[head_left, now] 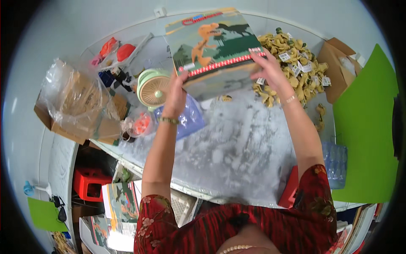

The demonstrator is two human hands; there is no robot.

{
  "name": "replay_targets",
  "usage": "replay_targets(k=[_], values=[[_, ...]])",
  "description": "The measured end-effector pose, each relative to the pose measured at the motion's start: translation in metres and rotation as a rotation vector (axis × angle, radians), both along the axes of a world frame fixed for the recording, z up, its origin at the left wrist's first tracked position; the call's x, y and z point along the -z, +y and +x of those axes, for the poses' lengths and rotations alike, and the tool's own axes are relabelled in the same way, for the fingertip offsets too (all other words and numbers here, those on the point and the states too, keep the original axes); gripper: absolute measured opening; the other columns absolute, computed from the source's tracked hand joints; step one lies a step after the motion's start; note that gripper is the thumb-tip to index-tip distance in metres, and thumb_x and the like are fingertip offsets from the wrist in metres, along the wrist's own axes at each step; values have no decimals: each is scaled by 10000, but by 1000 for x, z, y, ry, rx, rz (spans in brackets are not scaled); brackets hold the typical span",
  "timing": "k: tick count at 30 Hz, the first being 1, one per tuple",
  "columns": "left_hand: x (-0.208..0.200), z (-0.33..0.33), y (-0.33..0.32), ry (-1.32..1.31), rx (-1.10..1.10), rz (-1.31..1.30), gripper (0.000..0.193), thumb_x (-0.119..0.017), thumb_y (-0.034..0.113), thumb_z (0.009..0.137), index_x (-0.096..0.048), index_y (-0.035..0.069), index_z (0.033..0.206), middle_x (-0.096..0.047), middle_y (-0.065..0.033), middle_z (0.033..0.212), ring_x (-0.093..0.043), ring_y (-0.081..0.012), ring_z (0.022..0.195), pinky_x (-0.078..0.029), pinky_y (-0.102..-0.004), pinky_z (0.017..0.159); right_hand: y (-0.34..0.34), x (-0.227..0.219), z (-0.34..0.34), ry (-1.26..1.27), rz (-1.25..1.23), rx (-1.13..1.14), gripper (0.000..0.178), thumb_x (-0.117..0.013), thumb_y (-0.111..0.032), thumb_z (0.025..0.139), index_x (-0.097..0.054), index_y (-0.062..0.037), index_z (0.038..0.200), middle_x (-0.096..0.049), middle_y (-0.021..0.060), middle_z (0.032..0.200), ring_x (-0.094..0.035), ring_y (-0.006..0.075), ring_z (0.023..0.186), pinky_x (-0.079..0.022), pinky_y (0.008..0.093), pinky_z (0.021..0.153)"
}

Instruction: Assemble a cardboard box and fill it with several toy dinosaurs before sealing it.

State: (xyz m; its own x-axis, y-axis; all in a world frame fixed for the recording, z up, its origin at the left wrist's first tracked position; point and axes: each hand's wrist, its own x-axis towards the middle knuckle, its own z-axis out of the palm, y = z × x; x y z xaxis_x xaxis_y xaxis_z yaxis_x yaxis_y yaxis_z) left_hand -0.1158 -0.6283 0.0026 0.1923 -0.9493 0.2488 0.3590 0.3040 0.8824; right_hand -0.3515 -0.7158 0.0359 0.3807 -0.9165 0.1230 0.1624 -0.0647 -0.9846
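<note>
Between my two hands, a printed toy box (pixel 215 42) with orange and dark dinosaur pictures is held up above the far part of the table. My left hand (pixel 175 95) grips its near left corner, thumb on the top face. Its near right corner is in my right hand (pixel 270 70), with the thumb on top and the fingers along the front side. The box is tilted, its large face toward me. Behind my left hand stands a green fan (pixel 154 91). Right of the box lies a heap of yellowish toy pieces (pixel 296 63) with white tags.
A cardboard box (pixel 78 110) draped in clear plastic stands at the left. Blue plastic packaging (pixel 190 118) lies on the table (pixel 237 156). An open carton (pixel 336 59) and a green panel (pixel 368 139) stand right. More printed boxes (pixel 122 203) and a red stool (pixel 89 184) sit lower left.
</note>
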Motion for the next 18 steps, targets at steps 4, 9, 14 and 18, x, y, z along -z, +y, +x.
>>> replay_targets(k=[4, 9, 14, 18], values=[[0, 44, -94, -55, -43, -49, 301, -433, 178, 825, -405, 53, 1097, -498, -53, 1034, -496, -160, 943, -399, -319, 830, -95, 23, 46, -76, 10, -13, 418, -544, -292, 782, -426, -87, 1128, -456, 48, 1069, -504, 162, 831, -477, 319, 577], [37, 92, -187, -55, -112, 19, 283, -481, 211, 797, -453, 74, 1043, -535, -24, 952, -500, -128, 896, -390, -263, 785, -197, 78, 98, -83, 67, -33, 377, -523, -297, 790, -444, -98, 1101, -484, 43, 1050, -500, 182, 904, -481, 371, 624], [90, 124, -254, -14, -198, 125, 278, -475, 219, 786, -480, 61, 1015, -549, -30, 896, -515, -133, 836, -403, -265, 738, -257, 145, 140, -102, 160, 8, 401, -514, -317, 793, -423, -98, 1117, -470, 47, 1054, -503, 198, 919, -481, 387, 630], [149, 157, -284, 8, -254, 280, 237, -492, 281, 762, -531, 77, 876, -561, -35, 866, -515, -149, 821, -398, -280, 730, -265, 173, 164, -70, 226, 8, 421, -509, -346, 793, -414, -72, 1099, -451, 57, 1076, -503, 207, 932, -463, 361, 643]])
